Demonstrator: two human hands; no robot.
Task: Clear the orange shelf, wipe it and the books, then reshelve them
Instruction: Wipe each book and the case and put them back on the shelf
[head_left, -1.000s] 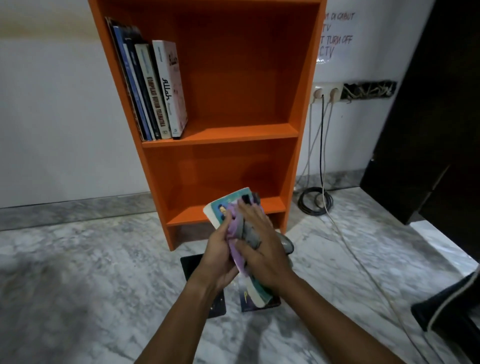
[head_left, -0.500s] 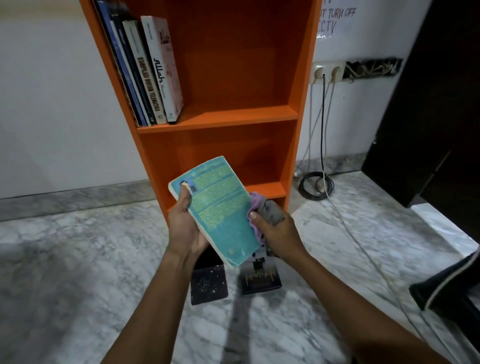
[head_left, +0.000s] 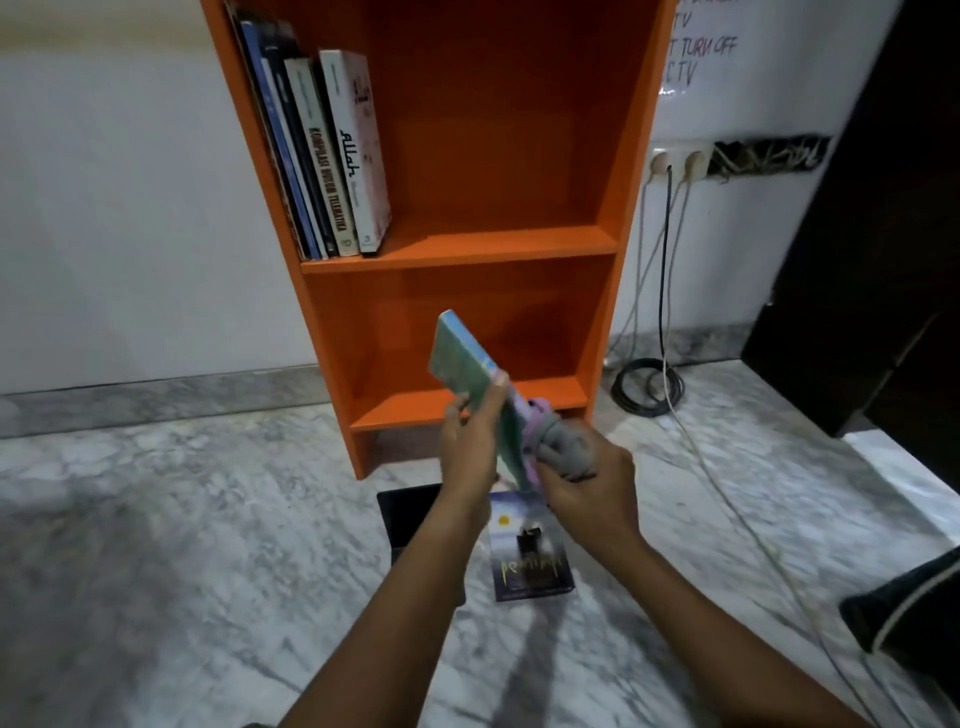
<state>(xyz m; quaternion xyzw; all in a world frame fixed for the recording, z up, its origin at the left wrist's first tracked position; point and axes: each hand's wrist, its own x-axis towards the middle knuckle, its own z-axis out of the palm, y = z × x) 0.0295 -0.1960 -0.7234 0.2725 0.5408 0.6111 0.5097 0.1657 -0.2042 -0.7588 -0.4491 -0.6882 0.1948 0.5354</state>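
The orange shelf (head_left: 467, 244) stands against the white wall. Several books (head_left: 332, 156) lean at the left of its upper level; the lower level holds nothing. In front of the lower level my left hand (head_left: 470, 447) grips a teal book (head_left: 462, 364), held edge-on and tilted. My right hand (head_left: 587, 478) grips a purple and grey cloth (head_left: 558, 441) bunched against the book's lower edge. Two dark books lie flat on the marble floor below my hands: a black book (head_left: 405, 519) and a dark blue book (head_left: 530, 566).
White and black cables (head_left: 662, 260) hang from wall sockets (head_left: 680, 161) right of the shelf, with a black coil (head_left: 647, 387) on the floor. A dark cabinet (head_left: 857, 260) stands at the right. A dark object with a pale stripe (head_left: 909, 608) lies at the right edge.
My left hand has turned the teal book from face-up to edge-on. My right hand with the cloth has moved from the cover to the book's lower edge.
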